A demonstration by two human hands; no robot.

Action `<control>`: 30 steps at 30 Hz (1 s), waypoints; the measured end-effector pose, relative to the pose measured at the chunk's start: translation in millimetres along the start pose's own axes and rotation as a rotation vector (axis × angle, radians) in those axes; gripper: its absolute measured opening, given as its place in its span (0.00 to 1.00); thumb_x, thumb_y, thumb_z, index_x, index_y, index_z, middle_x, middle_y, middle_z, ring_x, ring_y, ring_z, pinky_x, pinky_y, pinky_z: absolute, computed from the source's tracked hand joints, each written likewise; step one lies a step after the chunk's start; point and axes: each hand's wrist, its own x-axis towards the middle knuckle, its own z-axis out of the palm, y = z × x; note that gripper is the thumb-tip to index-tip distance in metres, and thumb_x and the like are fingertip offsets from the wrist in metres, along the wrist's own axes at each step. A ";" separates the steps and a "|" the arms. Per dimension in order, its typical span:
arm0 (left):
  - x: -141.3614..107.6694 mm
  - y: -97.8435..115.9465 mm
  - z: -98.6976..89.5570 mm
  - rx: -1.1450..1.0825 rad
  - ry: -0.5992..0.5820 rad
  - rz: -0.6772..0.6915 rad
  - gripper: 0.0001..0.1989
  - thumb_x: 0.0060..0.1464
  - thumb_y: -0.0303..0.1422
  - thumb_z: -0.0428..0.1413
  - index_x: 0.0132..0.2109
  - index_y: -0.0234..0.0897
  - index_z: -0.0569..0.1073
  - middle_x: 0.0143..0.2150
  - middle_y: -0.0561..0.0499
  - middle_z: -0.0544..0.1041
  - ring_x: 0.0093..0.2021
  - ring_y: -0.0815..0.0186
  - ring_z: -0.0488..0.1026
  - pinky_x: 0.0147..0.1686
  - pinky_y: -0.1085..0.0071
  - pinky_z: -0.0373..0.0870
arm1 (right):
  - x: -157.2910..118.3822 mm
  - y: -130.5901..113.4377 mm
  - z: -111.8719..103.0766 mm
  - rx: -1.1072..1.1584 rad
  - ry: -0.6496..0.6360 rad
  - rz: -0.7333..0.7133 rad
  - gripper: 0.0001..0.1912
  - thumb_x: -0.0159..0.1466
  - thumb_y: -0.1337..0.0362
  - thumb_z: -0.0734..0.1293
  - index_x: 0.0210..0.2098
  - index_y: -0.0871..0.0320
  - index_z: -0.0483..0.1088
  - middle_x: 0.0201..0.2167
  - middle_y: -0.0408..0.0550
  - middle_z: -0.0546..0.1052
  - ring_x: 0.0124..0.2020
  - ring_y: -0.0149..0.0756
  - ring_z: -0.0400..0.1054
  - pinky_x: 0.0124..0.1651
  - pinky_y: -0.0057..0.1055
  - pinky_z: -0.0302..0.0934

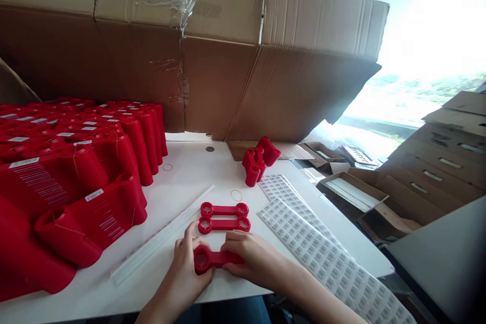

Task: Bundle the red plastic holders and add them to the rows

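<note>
Near the table's front edge, my left hand (190, 265) grips the ringed left end of a red plastic double-ring piece (203, 259). My right hand (245, 255) is closed around the other end of the same piece, so that end is mostly hidden. The piece looks thicker than a single one, perhaps a short stack. Just beyond my hands lie two like red pieces, a nearer one (224, 225) and a farther one (224, 209), side by side and parallel. A thin rubber band (236, 195) rests behind them.
Tall rows of banded red stacks (114, 162) fill the left side. A clear ruler-like strip (163, 235) lies diagonally. Label sheets (322, 243) cover the right, with small red stacks (260, 159) behind. A large cardboard box (228, 86) leans over the back of the white table (182, 162).
</note>
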 end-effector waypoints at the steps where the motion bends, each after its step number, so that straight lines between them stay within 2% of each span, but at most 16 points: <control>1: 1.4 0.6 0.1 0.001 -0.001 0.001 0.42 0.51 0.28 0.57 0.70 0.36 0.48 0.47 0.45 0.79 0.57 0.49 0.68 0.62 0.53 0.57 | 0.7 1.3 2.4 0.001 0.005 0.006 0.04 0.64 0.67 0.71 0.36 0.58 0.80 0.37 0.48 0.79 0.36 0.37 0.72 0.37 0.30 0.62; 4: 7.6 2.5 0.0 0.002 0.004 0.008 0.42 0.51 0.29 0.58 0.70 0.36 0.48 0.48 0.45 0.80 0.60 0.48 0.67 0.63 0.53 0.56 | 4.1 7.3 2.9 -0.002 0.013 0.020 0.04 0.63 0.67 0.70 0.36 0.58 0.79 0.37 0.48 0.79 0.36 0.38 0.72 0.38 0.30 0.63; 8: 18.8 6.7 -1.6 0.001 -0.008 0.032 0.42 0.52 0.31 0.59 0.70 0.37 0.49 0.47 0.46 0.80 0.57 0.49 0.70 0.61 0.54 0.58 | 8.1 13.1 -4.5 -0.024 0.019 0.026 0.04 0.64 0.65 0.70 0.35 0.57 0.79 0.39 0.48 0.79 0.37 0.38 0.72 0.40 0.30 0.64; 14: 27.6 9.2 2.2 0.009 -0.003 0.068 0.40 0.52 0.29 0.57 0.69 0.39 0.50 0.47 0.46 0.79 0.52 0.50 0.71 0.59 0.54 0.60 | 12.9 17.4 -7.1 -0.050 0.020 0.048 0.02 0.63 0.65 0.71 0.36 0.56 0.78 0.41 0.48 0.79 0.41 0.41 0.72 0.42 0.32 0.66; 18: 28.5 6.6 6.8 0.025 0.019 0.063 0.43 0.49 0.28 0.57 0.70 0.37 0.49 0.47 0.46 0.78 0.55 0.50 0.69 0.61 0.54 0.58 | 15.0 19.3 -6.4 -0.039 0.012 0.052 0.01 0.61 0.67 0.72 0.34 0.57 0.77 0.41 0.48 0.79 0.40 0.40 0.72 0.42 0.32 0.65; 25: 34.4 7.9 5.7 0.060 0.004 0.061 0.43 0.49 0.28 0.57 0.71 0.37 0.51 0.54 0.41 0.77 0.55 0.49 0.69 0.58 0.54 0.64 | 7.3 17.1 -18.8 -0.049 0.047 0.113 0.04 0.62 0.67 0.71 0.37 0.55 0.78 0.41 0.48 0.79 0.39 0.40 0.73 0.40 0.33 0.65; 28: 30.0 9.5 -5.5 0.103 -0.026 0.051 0.46 0.46 0.27 0.58 0.72 0.39 0.51 0.63 0.41 0.72 0.60 0.47 0.66 0.62 0.50 0.60 | -7.4 15.4 -24.4 -0.050 0.079 0.171 0.05 0.62 0.68 0.70 0.38 0.54 0.77 0.42 0.51 0.79 0.40 0.43 0.73 0.41 0.35 0.64; 30: 21.0 9.6 -19.8 0.137 -0.055 0.054 0.48 0.44 0.26 0.58 0.72 0.43 0.53 0.68 0.43 0.68 0.64 0.45 0.63 0.66 0.46 0.55 | -19.4 11.3 -24.7 -0.044 0.094 0.217 0.06 0.59 0.71 0.70 0.35 0.54 0.76 0.41 0.51 0.79 0.40 0.43 0.73 0.40 0.35 0.64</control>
